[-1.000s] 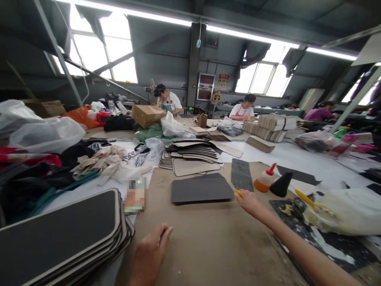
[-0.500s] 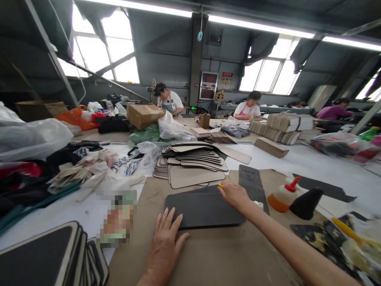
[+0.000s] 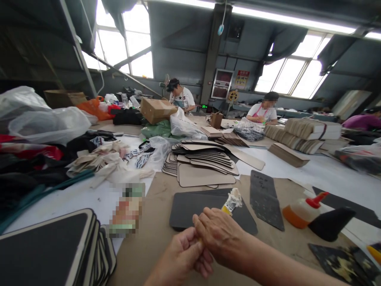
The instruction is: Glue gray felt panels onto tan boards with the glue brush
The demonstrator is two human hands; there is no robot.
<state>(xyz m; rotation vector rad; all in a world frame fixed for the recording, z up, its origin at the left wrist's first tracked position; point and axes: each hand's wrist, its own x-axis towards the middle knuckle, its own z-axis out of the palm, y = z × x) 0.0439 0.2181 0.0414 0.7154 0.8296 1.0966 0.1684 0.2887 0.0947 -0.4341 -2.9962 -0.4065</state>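
Note:
A paint brush (image 3: 232, 202) with a yellow handle and a metal ferrule points up and to the right, its bristles caked with whitish paste. My right hand (image 3: 222, 232) is wrapped round its handle. Just below, my left hand (image 3: 187, 254) meets the right one, its thumb and fingers closed at the lower end of the handle, which is mostly hidden. Under and behind the hands, dark grey rounded boards (image 3: 187, 206) lie on the brown work sheet (image 3: 143, 246), overlapping one another.
Stacked beige panels with dark edges (image 3: 205, 174) stand behind the boards. To the right are a grey marked strip (image 3: 264, 198), a red-tipped glue bottle (image 3: 303, 210) and a black cone-shaped object (image 3: 331, 224). Dark framed panels (image 3: 44, 246) fill the near left. Two co-workers sit across the table.
My right hand has moved toward me and now holds the brush upright with its bristles showing. My left hand has left the board's edge and closed at the handle. The view has shifted.

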